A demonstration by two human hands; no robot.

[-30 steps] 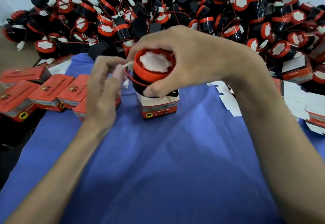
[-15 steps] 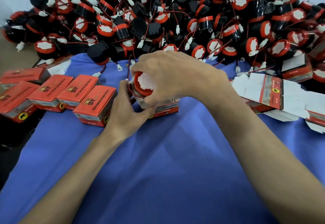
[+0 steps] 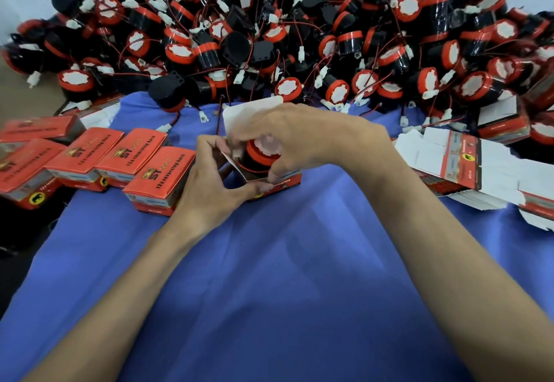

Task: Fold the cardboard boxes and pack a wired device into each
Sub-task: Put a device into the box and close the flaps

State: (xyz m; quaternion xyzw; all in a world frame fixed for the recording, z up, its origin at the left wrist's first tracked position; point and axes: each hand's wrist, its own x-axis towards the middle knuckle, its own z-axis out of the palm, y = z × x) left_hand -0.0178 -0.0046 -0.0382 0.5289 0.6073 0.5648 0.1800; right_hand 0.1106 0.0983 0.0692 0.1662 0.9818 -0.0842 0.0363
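A: Where's the device (image 3: 260, 154)?
B: Half inside the open box (image 3: 281, 182) on the bench (image 3: 269, 262). The right hand (image 3: 302, 139) clamps it with curled fingers; the left hand (image 3: 209, 184) pinches the box wall. Push straight down, I'd say.

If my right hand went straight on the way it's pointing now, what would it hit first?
Probably the left hand, holding the open box right beside the right hand gripping the device; beyond it stands a closed red box. Depth is unclear.

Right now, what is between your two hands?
In the head view, an open cardboard box holding a red-capped device sits between left hand and right hand.
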